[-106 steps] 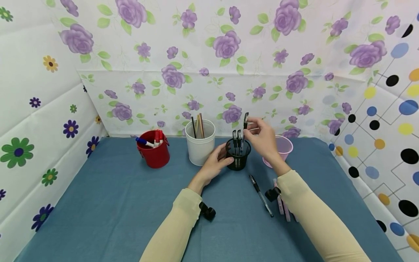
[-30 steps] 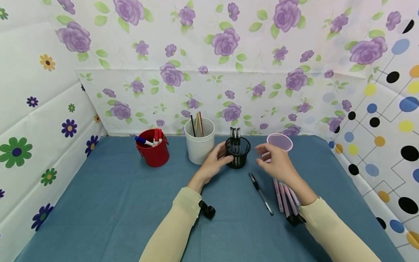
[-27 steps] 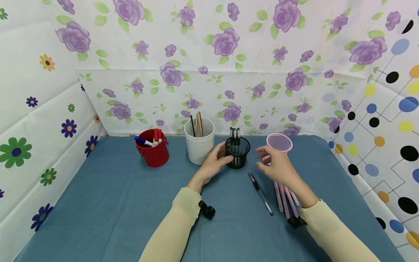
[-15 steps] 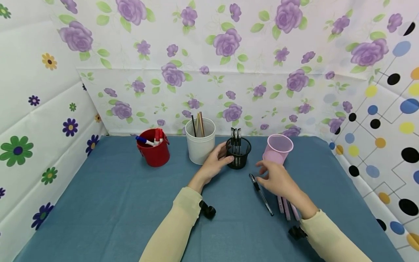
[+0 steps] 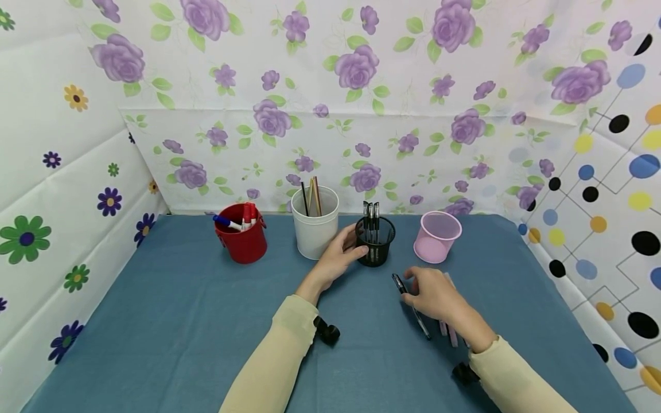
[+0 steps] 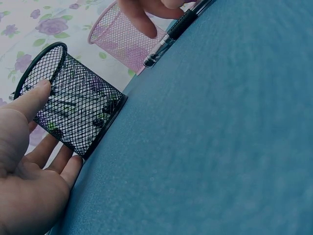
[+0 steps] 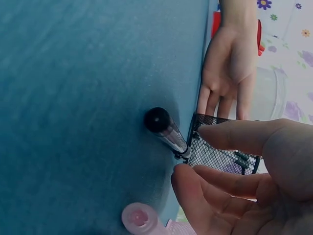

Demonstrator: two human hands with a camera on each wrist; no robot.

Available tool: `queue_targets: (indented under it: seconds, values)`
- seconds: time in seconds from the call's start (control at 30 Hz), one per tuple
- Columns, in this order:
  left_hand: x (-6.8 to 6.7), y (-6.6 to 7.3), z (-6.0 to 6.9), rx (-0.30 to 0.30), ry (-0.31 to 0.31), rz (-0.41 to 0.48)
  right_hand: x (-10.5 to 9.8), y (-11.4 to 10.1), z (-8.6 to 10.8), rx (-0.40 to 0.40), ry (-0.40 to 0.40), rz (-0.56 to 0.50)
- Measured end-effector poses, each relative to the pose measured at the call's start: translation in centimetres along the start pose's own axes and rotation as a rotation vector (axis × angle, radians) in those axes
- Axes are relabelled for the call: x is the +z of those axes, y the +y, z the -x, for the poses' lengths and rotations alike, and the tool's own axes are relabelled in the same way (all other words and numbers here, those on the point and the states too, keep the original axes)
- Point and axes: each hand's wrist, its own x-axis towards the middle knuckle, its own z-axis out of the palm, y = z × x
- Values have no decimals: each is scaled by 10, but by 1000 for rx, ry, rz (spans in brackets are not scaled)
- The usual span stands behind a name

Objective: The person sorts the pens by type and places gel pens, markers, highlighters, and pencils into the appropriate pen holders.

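My left hand [image 5: 335, 255] holds a black mesh pen cup [image 5: 381, 251], its thumb on the near side and its fingers around the other. Several clear gel pens [image 5: 370, 222] with black caps stand in that cup. Another black gel pen [image 5: 421, 324] lies on the cloth to the right. Over it is my right hand [image 5: 436, 293], thumb and forefinger spread on either side of the pen. In the right wrist view a gap shows between those fingertips, with the gel pen [image 7: 168, 132] beyond them. Pink pens [image 5: 452, 334] lie partly hidden beneath the right hand.
A pink mesh cup [image 5: 434, 248] stands behind the right hand. To the left are a white cup [image 5: 312, 238] with several pencils and a red bucket [image 5: 242, 246] with markers. A blue cloth [image 5: 206, 321] covers the table; patterned sheets [image 5: 320, 149] surround it.
My right hand let go of a gel pen in the black mesh cup, then came down and toward me over the loose pen. The left hand stayed on the cup.
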Motion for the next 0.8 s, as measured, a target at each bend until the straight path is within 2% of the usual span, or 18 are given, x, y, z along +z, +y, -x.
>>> queue_targets:
  seconds: [0.3, 0.6, 0.8]
  values:
    - [1, 1, 0, -7, 4, -4, 4, 2, 2, -31, -6, 8]
    - [0, 0, -1, 2, 0, -1, 6, 0, 2, 8, -25, 29]
    - [-1, 0, 0, -2, -4, 2, 8, 1, 1, -23, -3, 14]
